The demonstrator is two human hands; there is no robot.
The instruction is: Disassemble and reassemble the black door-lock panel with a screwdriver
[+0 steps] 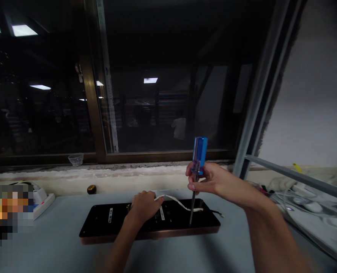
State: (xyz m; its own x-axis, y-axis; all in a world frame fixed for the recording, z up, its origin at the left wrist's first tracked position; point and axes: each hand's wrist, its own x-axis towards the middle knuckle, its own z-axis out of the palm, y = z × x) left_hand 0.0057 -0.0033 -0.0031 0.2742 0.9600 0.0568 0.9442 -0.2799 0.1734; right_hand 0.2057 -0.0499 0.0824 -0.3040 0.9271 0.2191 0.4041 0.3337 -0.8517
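A flat black panel (106, 223) with a copper-coloured rim lies on the light table. My left hand (143, 206) rests on its middle, fingers curled over the end of a white flat cable (182, 204) that runs across the panel. My right hand (207, 181) grips a screwdriver with a blue clear handle (199, 153). The screwdriver stands upright, and its shaft (191, 208) points down onto the right part of the panel.
A window sill (114, 176) runs behind the table under dark glass, with a small clear cup (76, 159) and a round dark knob (91, 189) near it. A white power strip (43, 201) sits left; white cables and devices (305, 201) lie right.
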